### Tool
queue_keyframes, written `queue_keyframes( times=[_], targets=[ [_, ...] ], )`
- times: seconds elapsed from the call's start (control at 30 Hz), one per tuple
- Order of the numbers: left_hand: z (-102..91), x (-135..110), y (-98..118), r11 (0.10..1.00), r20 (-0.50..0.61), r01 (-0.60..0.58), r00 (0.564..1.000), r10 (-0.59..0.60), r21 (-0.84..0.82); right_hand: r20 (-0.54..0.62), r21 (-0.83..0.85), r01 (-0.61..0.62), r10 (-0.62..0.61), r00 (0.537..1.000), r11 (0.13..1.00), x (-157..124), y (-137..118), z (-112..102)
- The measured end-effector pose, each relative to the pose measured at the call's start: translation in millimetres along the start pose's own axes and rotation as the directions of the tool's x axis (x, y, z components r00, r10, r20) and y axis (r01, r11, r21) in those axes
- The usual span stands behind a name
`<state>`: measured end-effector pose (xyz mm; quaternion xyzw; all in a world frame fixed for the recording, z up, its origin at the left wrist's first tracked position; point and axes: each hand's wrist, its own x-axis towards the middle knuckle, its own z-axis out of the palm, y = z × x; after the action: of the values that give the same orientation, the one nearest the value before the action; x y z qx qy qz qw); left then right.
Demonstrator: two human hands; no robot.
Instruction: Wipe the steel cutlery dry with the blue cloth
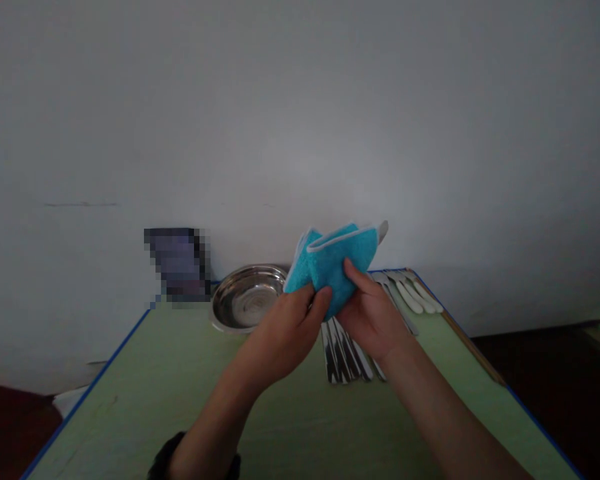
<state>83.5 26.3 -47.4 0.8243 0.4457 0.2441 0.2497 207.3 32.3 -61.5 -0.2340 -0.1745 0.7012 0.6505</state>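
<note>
A folded bright blue cloth (343, 267) with white edging is held up over the table, between both hands. My left hand (295, 327) is closed on its lower left part, thumb pressed in front. My right hand (373, 313) grips its lower right side, with the thumb lying over the cloth. The narrow grey tip of a utensil (383, 231) sticks out past the cloth's upper right corner; the rest of it is hidden, so its kind is unclear. Below the hands lie several metal utensils (345, 360), their handles toward me and their upper parts covered.
A shiny steel bowl (250, 300) stands at the back, left of the hands. Several white-handled utensils (417, 293) lie at the back right. A blurred-out dark device (183, 263) leans near the wall. The green table (170, 380) has blue edges and meets the wall (300, 133).
</note>
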Motion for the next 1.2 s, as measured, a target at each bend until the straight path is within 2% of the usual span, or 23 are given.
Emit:
queue_keyframes(
  times=[0.13,0.2,0.3,0.4,0.47,0.7,0.9,1.0,1.07,1.2],
  targets=[
    [0.2,-1.5,-0.4,0.995,0.108,-0.045,0.994,0.035,0.092,-0.173,-0.012,-0.027,0.024,0.985,1.0,4.0,-8.6,-0.6],
    [-0.9,-3.5,0.8,0.995,0.143,-0.046,0.989,0.032,0.093,-0.222,0.017,0.023,-0.018,0.975,1.0,5.3,-19.5,-0.8],
    [-4.6,-7.1,4.1,0.997,0.222,-0.042,0.975,0.028,0.058,-0.309,0.043,0.164,-0.143,0.94,0.986,6.3,-41.9,-4.6],
    [-8.6,-8.8,8.0,0.997,0.238,-0.072,0.969,0.065,0.022,-0.326,-0.011,0.27,-0.259,0.909,0.963,6.3,-60.7,-10.8],
    [-11.3,-8.4,10.5,0.996,0.225,-0.082,0.971,0.086,-0.025,-0.295,-0.044,0.285,-0.285,0.912,0.958,5.5,-64.8,-12.8],
    [-19.6,-5.8,12.8,0.989,0.129,-0.032,0.99,0.051,-0.144,-0.121,-0.033,0.174,-0.177,0.977,0.984,0.1,-46.3,-3.3],
    [-12.1,-4.7,17.9,0.985,0.149,0.028,0.989,-0.003,-0.173,-0.103,-0.056,0.075,-0.081,0.991,0.996,-1.2,-35.0,-3.5],
    [-5.4,-4.5,16.0,0.981,0.2,0.067,0.979,-0.03,-0.182,-0.065,-0.075,-0.019,0.014,0.998,0.997,-1.9,-24.3,-3.5],
    [-3.1,-5.7,11.0,0.976,0.276,0.112,0.96,-0.058,-0.184,-0.056,-0.078,-0.101,0.096,0.994,0.992,-1.7,-15.7,-2.9],
    [-7.8,-10.9,0.2,0.961,0.48,0.224,0.869,-0.122,-0.162,-0.121,-0.035,-0.188,0.183,0.976,0.981,2.8,-3.3,-3.2]
  ],
)
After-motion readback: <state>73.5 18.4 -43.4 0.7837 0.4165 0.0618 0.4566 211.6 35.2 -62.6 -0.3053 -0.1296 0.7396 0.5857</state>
